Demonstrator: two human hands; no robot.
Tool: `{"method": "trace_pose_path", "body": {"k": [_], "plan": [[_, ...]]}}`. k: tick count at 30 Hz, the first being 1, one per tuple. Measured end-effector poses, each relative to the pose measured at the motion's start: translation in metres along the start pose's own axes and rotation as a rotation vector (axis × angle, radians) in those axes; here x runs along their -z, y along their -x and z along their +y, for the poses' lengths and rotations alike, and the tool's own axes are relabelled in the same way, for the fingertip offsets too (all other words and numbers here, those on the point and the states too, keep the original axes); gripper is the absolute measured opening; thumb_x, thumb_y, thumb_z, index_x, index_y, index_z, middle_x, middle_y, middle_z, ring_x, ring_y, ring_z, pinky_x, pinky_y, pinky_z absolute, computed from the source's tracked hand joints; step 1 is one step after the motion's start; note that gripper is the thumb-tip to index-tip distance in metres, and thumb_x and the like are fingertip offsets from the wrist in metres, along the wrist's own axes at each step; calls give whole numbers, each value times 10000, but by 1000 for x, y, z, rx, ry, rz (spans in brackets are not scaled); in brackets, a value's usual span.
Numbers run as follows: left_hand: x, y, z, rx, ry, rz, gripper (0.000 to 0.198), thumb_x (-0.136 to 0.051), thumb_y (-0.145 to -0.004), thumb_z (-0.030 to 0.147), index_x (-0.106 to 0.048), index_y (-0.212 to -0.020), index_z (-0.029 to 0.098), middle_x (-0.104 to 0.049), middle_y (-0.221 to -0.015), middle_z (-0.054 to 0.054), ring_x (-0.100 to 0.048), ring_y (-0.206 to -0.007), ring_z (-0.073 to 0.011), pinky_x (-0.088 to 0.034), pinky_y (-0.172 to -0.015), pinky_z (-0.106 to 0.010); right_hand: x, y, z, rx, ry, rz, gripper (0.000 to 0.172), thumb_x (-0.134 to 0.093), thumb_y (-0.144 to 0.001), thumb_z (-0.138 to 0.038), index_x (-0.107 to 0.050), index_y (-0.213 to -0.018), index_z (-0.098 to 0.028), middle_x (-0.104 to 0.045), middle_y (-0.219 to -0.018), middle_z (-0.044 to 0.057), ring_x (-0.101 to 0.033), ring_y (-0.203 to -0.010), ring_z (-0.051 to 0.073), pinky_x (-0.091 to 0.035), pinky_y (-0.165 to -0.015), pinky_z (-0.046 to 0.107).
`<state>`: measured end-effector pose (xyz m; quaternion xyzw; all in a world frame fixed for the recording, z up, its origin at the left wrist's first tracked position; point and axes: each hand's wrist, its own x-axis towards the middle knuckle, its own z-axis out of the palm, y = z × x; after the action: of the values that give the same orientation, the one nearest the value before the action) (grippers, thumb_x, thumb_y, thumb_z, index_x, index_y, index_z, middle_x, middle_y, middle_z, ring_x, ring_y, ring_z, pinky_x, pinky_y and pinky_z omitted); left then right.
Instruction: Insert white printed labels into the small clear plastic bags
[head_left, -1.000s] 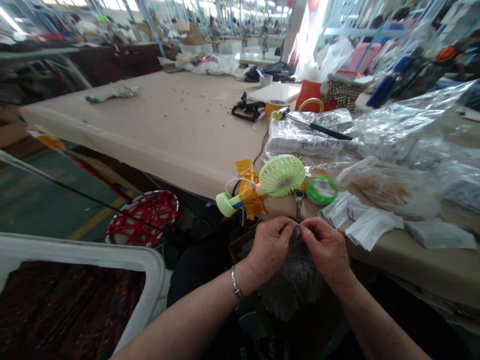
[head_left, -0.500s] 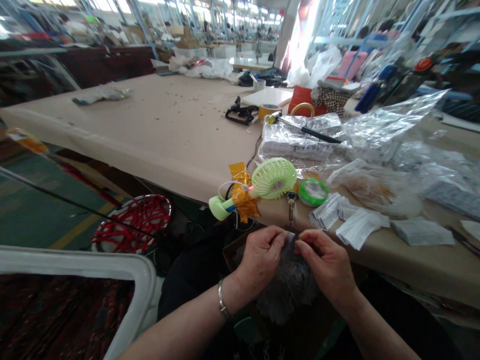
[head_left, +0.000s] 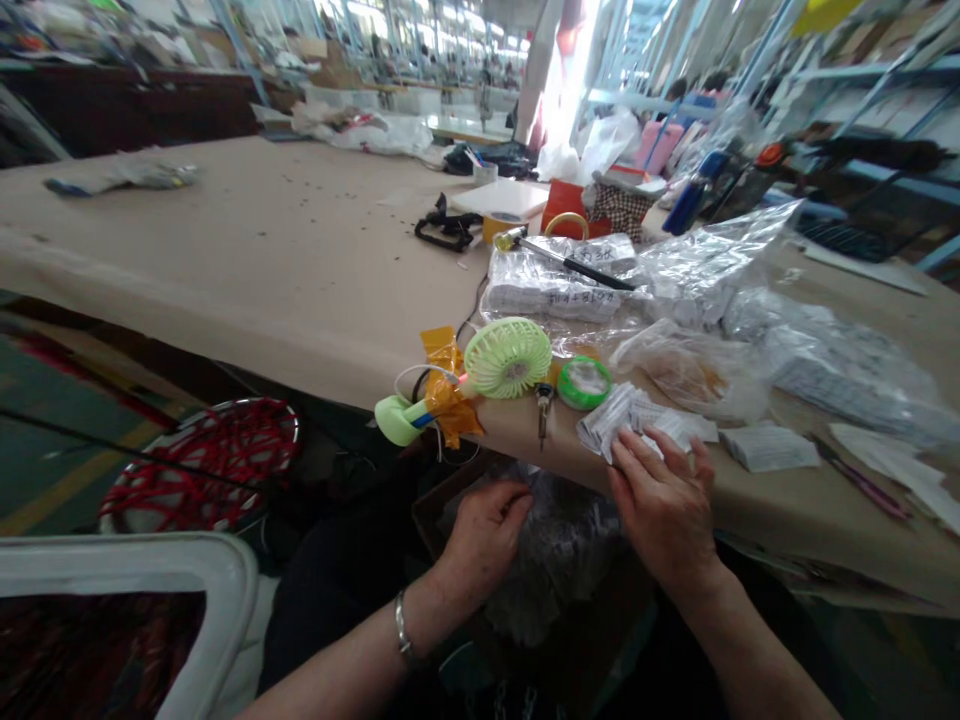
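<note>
My left hand (head_left: 484, 530), with a bracelet at the wrist, is closed in a pinch above a box of crumpled clear plastic (head_left: 551, 565). What its fingertips hold is too small to make out. My right hand (head_left: 664, 495) lies with fingers apart on a spread of printed white paper slips (head_left: 611, 415) at the table's edge. Left of these slips are a green ring-shaped holder (head_left: 585, 383) and a small metal-tipped tool (head_left: 543, 412). A second stack of slips (head_left: 771, 447) sits to the right of my right hand.
A light green fan (head_left: 508, 358) is fixed at the table edge with orange tape (head_left: 450, 385). Plastic-wrapped bundles (head_left: 555, 290) and a clear bag (head_left: 690, 370) lie behind the slips. Scissors (head_left: 862, 480) lie at right. White-rimmed tub (head_left: 135, 560) and red-strapped basket (head_left: 202, 465) stand at left.
My right hand has left the spot beside my left hand and moved right and up onto the paper slips, its fingers spreading. My left hand stays pinched over the box. The view has turned right.
</note>
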<state>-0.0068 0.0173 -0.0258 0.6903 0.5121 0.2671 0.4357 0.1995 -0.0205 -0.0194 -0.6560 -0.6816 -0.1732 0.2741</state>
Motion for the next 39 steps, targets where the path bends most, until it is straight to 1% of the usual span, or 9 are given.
{"method": "trace_pose_path", "body": {"k": [6,11,13,15,18,22,27,34,39], "plan": [[-20,0,23,87,270,-113,179,-539,-784,213,-663,-676,145,-638,-660,-29,-559,-657,-143,-413,-647,-244,1,-2,10,52,-184,150,102,-605,-864,-168,-669,-924,-220,-705,-982,-12,-589,-1029,234,-230,-1066,545],[-34,-3,52,424,932,-316,268,-546,-831,371,-637,-823,119,-638,-717,-54,-591,-631,-134,-475,-625,-261,6,10,4,141,-352,224,118,-621,-848,-138,-671,-911,-225,-704,-946,10,-585,-1018,228,-270,-1041,550],[-40,-5,59,476,1135,-371,313,-539,-846,398,-637,-898,105,-638,-769,-62,-596,-629,-120,-493,-610,-253,11,20,-4,191,-418,203,133,-606,-854,-123,-671,-916,-222,-702,-954,17,-574,-1037,231,-282,-1038,545],[-45,-7,64,484,1213,-355,239,-581,-831,311,-638,-869,82,-622,-748,-52,-570,-580,-84,-470,-548,-196,16,28,-9,216,-448,167,154,-591,-858,-107,-669,-929,-219,-701,-958,17,-566,-1052,231,-282,-1044,541],[-51,-10,68,514,1166,-301,105,-611,-791,172,-620,-790,67,-595,-656,-31,-544,-513,-64,-434,-485,-156,23,36,0,220,-423,141,222,-602,-843,-95,-641,-1032,-204,-693,-989,36,-563,-1060,237,-323,-1032,527],[-53,-9,71,568,988,-303,140,-577,-825,202,-611,-864,71,-635,-654,-68,-600,-537,-118,-499,-529,-221,22,36,39,105,-228,172,370,-593,-851,-148,-548,-1218,-140,-643,-1102,126,-536,-1111,274,-421,-977,492],[-57,-6,67,557,868,-300,166,-558,-838,207,-592,-946,86,-639,-631,-54,-595,-507,-114,-490,-501,-211,10,36,73,96,-55,104,282,-558,-872,-149,-606,-1149,-163,-643,-1145,99,-547,-1117,256,-433,-989,454],[-60,-4,71,606,828,-348,176,-537,-843,238,-601,-884,79,-653,-674,-81,-592,-481,-113,-485,-486,-214,5,41,79,47,-231,209,170,-589,-846,-126,-657,-990,-187,-689,-1002,68,-601,-1034,236,-474,-935,432],[-58,-4,80,693,899,-434,188,-500,-850,215,-611,-887,68,-662,-698,-111,-610,-503,-143,-502,-513,-259,16,45,67,-17,-437,252,213,-579,-836,-105,-646,-1015,-199,-665,-1025,77,-613,-1029,232,-498,-904,427]]}}
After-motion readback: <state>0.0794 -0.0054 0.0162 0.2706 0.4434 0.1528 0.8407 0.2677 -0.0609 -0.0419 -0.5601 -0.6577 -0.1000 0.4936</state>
